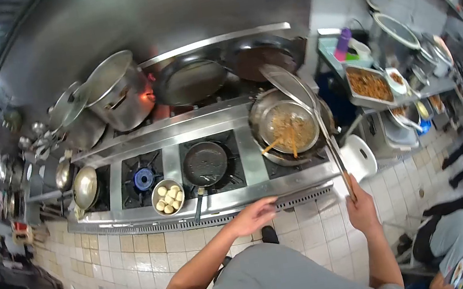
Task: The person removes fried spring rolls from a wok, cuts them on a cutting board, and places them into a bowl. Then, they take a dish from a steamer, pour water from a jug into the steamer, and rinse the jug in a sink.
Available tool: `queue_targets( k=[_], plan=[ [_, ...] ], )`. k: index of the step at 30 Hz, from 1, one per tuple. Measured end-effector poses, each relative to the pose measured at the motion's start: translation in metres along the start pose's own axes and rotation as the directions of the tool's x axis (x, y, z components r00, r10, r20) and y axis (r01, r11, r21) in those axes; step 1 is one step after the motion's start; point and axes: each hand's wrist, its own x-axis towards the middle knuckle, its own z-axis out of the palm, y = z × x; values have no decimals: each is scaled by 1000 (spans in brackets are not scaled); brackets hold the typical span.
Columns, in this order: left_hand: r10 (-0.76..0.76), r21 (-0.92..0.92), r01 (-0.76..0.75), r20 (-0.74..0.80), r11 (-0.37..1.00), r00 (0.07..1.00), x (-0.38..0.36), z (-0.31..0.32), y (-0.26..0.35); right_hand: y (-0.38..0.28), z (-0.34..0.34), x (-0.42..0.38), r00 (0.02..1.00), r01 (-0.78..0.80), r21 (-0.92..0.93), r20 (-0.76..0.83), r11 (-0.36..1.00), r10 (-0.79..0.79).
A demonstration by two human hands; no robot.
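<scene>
My right hand grips the handle of a long skimmer. Its round head is raised over the far side of a wide pan of bubbling oil. Several golden sticks of frying food float in the oil. In front of the stove, my left hand hangs in the air with its fingers stretched out, holding nothing. Nearest to it are a black frying pan on a burner and a metal bowl of pale round balls at the stove's front edge.
A lit blue burner is left of the frying pan. Behind stand a tall pot over a flame and two dark pans, one a wide pan. A tray of cooked food sits at right. Another person is at lower right.
</scene>
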Motion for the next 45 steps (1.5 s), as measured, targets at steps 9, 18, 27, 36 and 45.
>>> queue_targets(
  k=[9,18,27,36,45],
  plan=[
    [-413,-326,253,-704,911,578,-278,-26,-146,-38,71,54,989,98,71,-116,993,-90],
    [-802,-890,-158,-292,427,-522,-457,135,-299,-161,186,183,983,-119,748,180,653,-28],
    [-664,-645,-284,-747,709,38,-277,-19,-221,-158,195,154,952,-225,854,296,469,-81],
    [-514,-503,-531,-846,682,141,-148,-185,-241,-64,69,75,920,-392,744,317,542,230],
    [-219,-294,-268,-935,917,278,-162,-241,-89,21,17,1,869,-494,742,409,453,278]
  ],
)
